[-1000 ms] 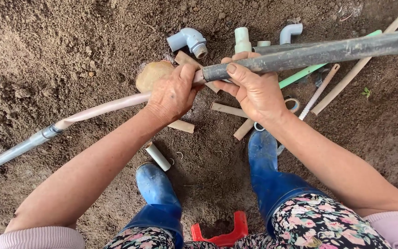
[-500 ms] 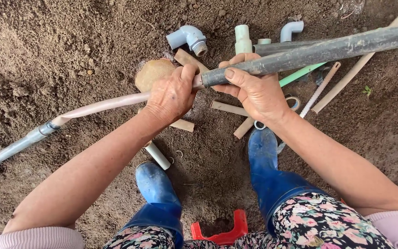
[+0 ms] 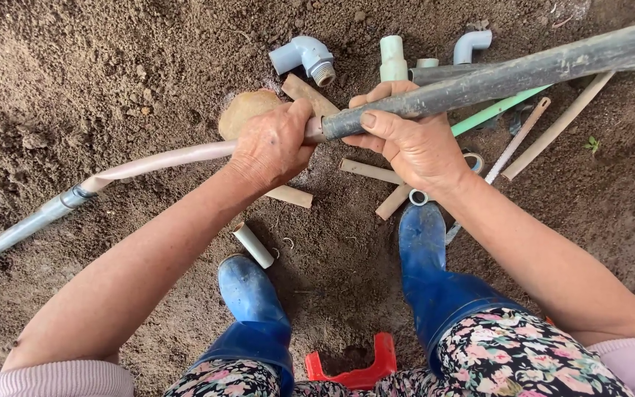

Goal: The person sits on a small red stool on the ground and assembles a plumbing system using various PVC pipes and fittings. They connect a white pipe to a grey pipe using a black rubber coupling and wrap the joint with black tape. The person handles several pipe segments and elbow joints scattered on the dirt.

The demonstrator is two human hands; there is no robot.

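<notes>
Between both hands (image 3: 270, 143) (image 3: 413, 143), pipe joint (image 3: 323, 126)

The left hand (image 3: 270, 143) hides the spot where the pale hose (image 3: 159, 158) meets the dark pipe (image 3: 508, 73), so the joint cannot be seen. The dark pipe runs off the edge, away from that hand. The red stool (image 3: 354, 367), below the hand, is mostly hidden by flowered trousers (image 3: 523, 353).
</notes>
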